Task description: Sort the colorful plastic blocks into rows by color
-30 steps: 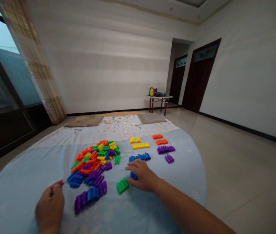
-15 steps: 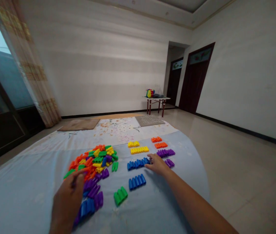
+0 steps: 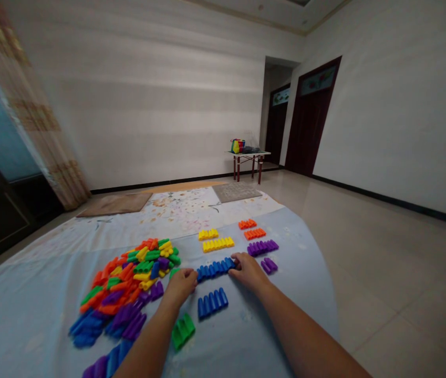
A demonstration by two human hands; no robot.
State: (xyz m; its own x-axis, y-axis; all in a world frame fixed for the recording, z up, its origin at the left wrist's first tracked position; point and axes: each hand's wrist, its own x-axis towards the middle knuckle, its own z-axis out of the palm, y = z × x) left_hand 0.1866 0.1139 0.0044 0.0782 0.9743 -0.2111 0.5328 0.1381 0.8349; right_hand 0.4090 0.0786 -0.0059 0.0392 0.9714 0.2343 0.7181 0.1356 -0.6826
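A row of blue bullet-shaped plastic blocks lies side by side on the light blue tablecloth. At its left end, my left hand has its fingers bent and close together against the end block. My right hand holds the opposite end between thumb and fingers. A second, shorter blue row sits nearer me. Green blocks stand joined below my left wrist, and another green block is partly hidden behind the left hand. To the left spreads a mixed pile of blocks in several colours.
Beyond the hands are yellow rows, orange rows and purple rows. Two mats, a brown one and a grey one, lie at the table's far side. A small table with a colourful bag stands by the wall.
My left hand has moved right from beside the pile to the left end of the blue row. My right hand stays at the other end. The view has shifted slightly.
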